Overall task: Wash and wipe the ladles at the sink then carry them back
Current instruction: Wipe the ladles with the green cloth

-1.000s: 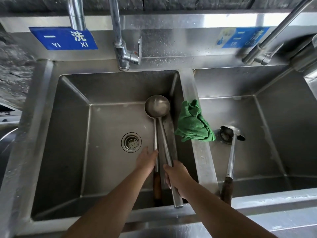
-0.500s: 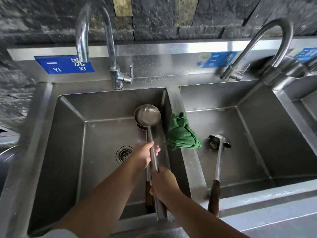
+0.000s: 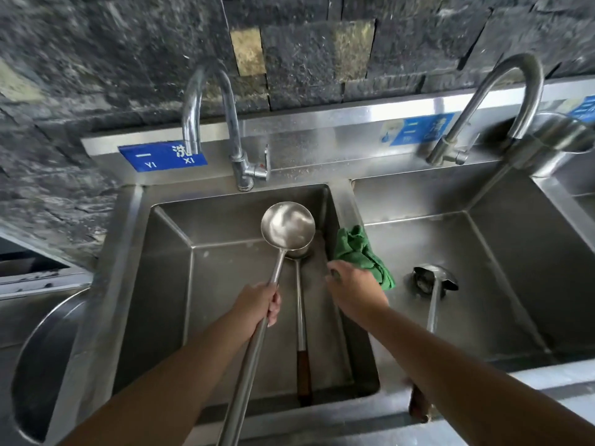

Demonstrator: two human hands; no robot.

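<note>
The left hand (image 3: 257, 302) was clenched round the handle of a steel ladle (image 3: 287, 227), its bowl raised over the left sink (image 3: 167, 284). The right hand (image 3: 355, 289), fingers loose, touched the green cloth (image 3: 360, 249) on the divider. A second ladle (image 3: 301, 317) lay below; a third (image 3: 433, 284) rested in the right sink (image 3: 515, 268).

Even daylight is being reflected as soft glare off the steel backsplash (image 3: 322, 146) and ladle bowl (image 3: 287, 227), while edges are being bent by wide-angle distortion and slightly blurred.
</note>
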